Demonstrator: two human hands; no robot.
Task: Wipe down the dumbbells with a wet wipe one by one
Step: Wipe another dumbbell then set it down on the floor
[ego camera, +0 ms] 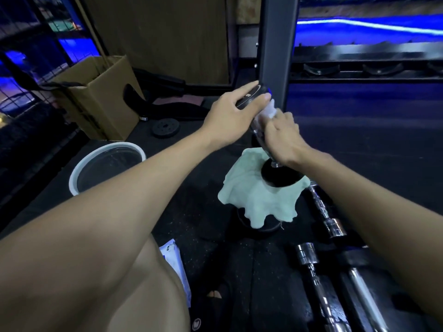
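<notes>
Both hands [230, 116] on one dumbbell [254, 94], handle hidden by wipe [269, 111].

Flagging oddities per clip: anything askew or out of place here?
Mildly: the black dumbbell stands tilted on a crumpled pale green cloth draped over something dark, steadied by the left hand.

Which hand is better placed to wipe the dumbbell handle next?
Right. The right hand already holds the wet wipe against the dumbbell, while the left hand grips its top end.
</notes>
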